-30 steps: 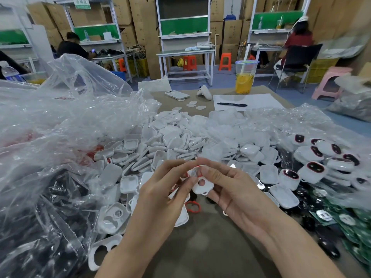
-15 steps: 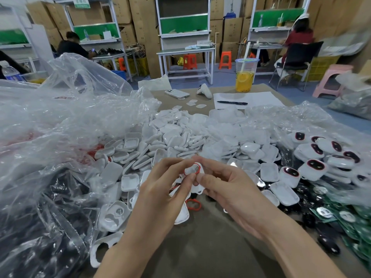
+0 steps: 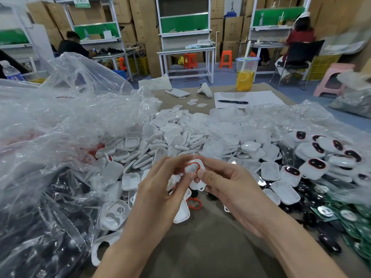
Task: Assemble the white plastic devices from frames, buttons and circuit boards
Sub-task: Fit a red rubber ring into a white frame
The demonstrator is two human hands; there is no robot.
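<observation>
While the person is leaning over the brown bench (image 3: 200, 247), the left hand (image 3: 160, 193) and the right hand (image 3: 230, 189) are meeting just above it, both pinching a small white plastic frame (image 3: 197, 185) between curled fingertips. A thin red ring (image 3: 193, 164) is sitting around the frame's upper opening, with the right thumb pressing beside it. Directly below the hands, a second red loop (image 3: 194, 203) is lying on the bench. Behind them, a heap of white plastic shells (image 3: 176, 137) is spreading across the bench. To the right, finished white devices with dark red-rimmed faces (image 3: 313, 167) are piling up near green circuit boards (image 3: 357, 217). A crumpled clear plastic bag (image 3: 60, 127) is billowing on the left, and a cup of yellow drink (image 3: 245, 77) is standing at the far edge.
</observation>
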